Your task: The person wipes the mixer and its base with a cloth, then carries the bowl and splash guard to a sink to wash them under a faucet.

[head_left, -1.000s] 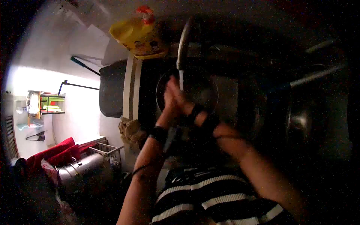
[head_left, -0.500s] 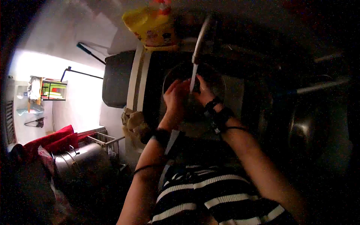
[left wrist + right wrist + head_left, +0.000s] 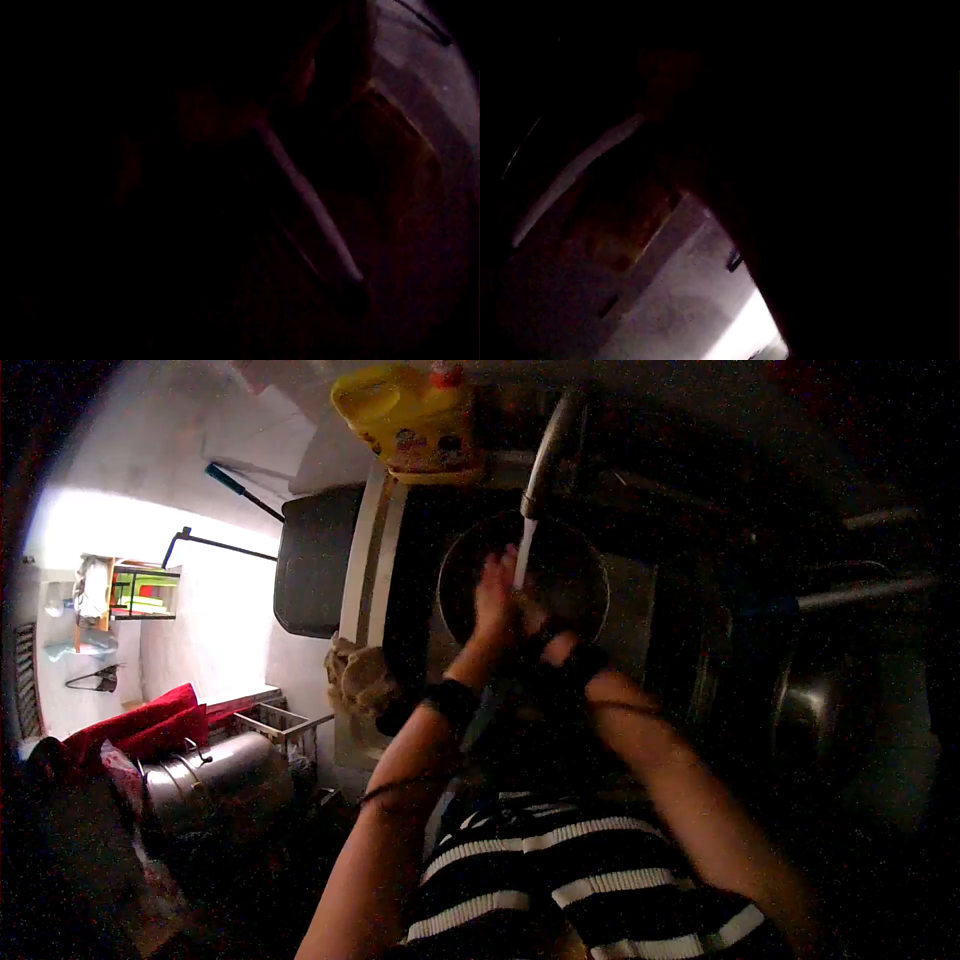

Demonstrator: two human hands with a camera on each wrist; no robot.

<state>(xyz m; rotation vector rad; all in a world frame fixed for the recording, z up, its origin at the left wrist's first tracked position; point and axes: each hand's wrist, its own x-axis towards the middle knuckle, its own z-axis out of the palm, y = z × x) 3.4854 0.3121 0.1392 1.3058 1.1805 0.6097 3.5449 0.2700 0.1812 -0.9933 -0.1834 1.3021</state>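
Observation:
In the head view both hands are together over a dark round basin (image 3: 607, 592), under the tap (image 3: 545, 455). The left hand (image 3: 494, 602) points its extended fingers up beside the falling water (image 3: 523, 550). Against it lies the right hand (image 3: 535, 622), blurred and partly hidden in shadow, and no object shows in either hand. Dark bands circle both wrists. The left wrist view is nearly black, with a pale water stream (image 3: 311, 196) and faint skin. A similar pale stream (image 3: 577, 165) crosses the dark right wrist view.
A yellow jug (image 3: 415, 430) with a red cap stands behind the sink's left edge. Brownish cloth or gloves (image 3: 362, 685) lie at the left rim (image 3: 368, 560). At right is a metal handle (image 3: 865, 593); at lower left, a shiny metal pot (image 3: 225, 785).
Half a second ago the hands were apart on either side of the water; now they are together. The head view has shifted, moving the tap and jug rightward compared with one second ago.

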